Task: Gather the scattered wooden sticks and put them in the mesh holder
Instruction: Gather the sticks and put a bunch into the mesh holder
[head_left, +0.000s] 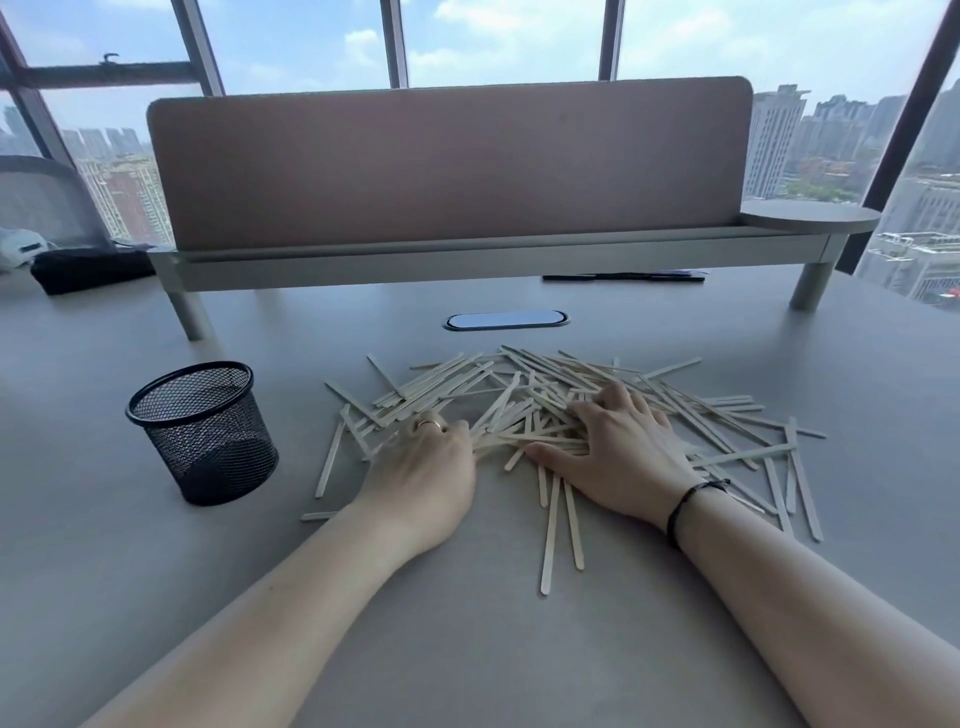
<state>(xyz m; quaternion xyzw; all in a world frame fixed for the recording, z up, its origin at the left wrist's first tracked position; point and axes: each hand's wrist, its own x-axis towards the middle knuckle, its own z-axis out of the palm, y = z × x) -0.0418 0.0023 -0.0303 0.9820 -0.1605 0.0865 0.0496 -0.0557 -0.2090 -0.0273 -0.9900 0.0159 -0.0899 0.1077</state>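
A loose heap of pale wooden sticks (524, 387) lies spread over the grey desk (467, 649) in front of me. The black mesh holder (202, 434) stands upright to the left of the heap and looks empty. My left hand (426, 467), with a ring on one finger, rests on the heap's left edge, fingers curled onto some sticks. My right hand (618, 452) lies flat on the middle of the heap, fingers spread, a black band on its wrist. Whether either hand grips sticks is hidden under the fingers.
A raised shelf with a brown divider panel (447, 166) spans the back of the desk. An oval cable port (506, 319) sits just behind the sticks. Black pens (623, 278) lie under the shelf. A dark pouch (88, 267) lies far left.
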